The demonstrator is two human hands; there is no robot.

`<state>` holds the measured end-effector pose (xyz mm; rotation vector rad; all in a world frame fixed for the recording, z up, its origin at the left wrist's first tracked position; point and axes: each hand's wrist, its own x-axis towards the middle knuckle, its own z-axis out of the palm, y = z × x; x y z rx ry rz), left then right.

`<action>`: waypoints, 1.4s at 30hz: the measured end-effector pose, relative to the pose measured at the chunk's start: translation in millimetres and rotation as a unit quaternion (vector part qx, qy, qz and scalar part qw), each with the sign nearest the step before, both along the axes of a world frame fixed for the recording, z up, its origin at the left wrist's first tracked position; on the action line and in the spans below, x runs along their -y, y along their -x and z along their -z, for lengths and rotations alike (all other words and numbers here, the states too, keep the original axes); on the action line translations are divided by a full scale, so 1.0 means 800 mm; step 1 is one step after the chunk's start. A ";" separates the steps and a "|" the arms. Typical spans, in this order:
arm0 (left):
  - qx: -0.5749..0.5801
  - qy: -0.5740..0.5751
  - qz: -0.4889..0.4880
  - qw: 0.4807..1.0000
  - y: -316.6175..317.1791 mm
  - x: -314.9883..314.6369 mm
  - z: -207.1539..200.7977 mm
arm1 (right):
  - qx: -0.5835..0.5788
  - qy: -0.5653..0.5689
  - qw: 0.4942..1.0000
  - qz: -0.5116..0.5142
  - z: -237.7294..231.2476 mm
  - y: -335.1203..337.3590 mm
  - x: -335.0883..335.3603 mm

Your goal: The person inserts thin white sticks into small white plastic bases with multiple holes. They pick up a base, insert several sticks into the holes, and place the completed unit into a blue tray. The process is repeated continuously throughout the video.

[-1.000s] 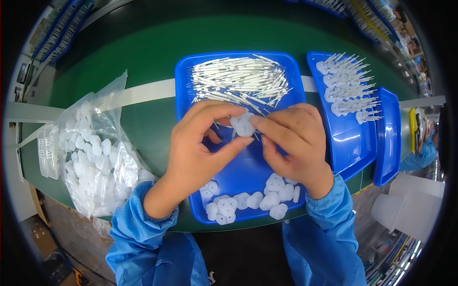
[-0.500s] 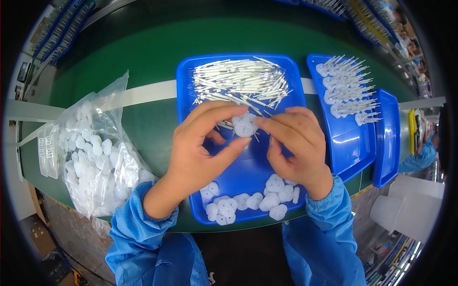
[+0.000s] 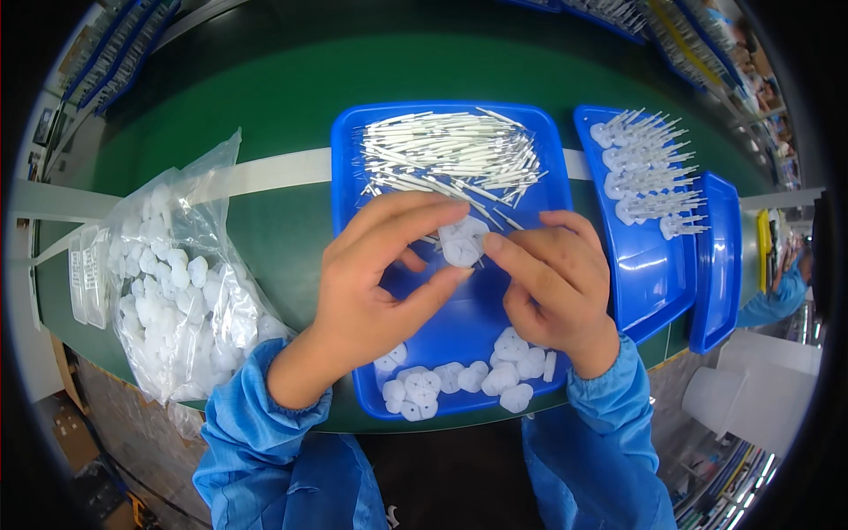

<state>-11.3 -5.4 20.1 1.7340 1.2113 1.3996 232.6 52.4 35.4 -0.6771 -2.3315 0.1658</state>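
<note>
The left hand (image 3: 355,281) is clamped on a white disc (image 3: 461,244); the right hand (image 3: 565,284) touches it, forefinger and thumb apart.

Open lane, green table (image 3: 287,221), btwn clear bag (image 3: 238,291) & your L hand (image 3: 367,274); protruding rods (image 3: 658,168) obstruct beyond your R hand (image 3: 565,283).

The left hand (image 3: 371,265) and right hand (image 3: 565,283) hide parts of the middle blue tray (image 3: 459,327); fingers (image 3: 495,247) cover the white disc's (image 3: 462,244) edge; the upper edge cuts a far tray (image 3: 604,25)
</note>
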 end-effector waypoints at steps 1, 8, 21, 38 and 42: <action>-0.002 -0.003 0.000 1.000 0.001 0.000 0.000 | 0.006 -0.007 1.000 -0.001 0.000 0.000 0.001; -0.008 -0.013 -0.006 1.000 0.001 0.001 -0.001 | 0.001 -0.030 1.000 0.005 0.001 0.001 0.002; -0.042 -0.058 -0.003 0.997 -0.001 -0.001 -0.002 | -0.018 -0.001 1.000 0.009 0.000 0.004 0.005; -0.031 -0.050 -0.015 0.998 -0.004 0.000 -0.003 | -0.004 -0.053 0.999 0.002 -0.004 0.003 0.006; -0.026 -0.051 -0.011 0.998 -0.003 -0.001 -0.003 | -0.007 -0.055 0.998 0.010 -0.001 0.002 0.005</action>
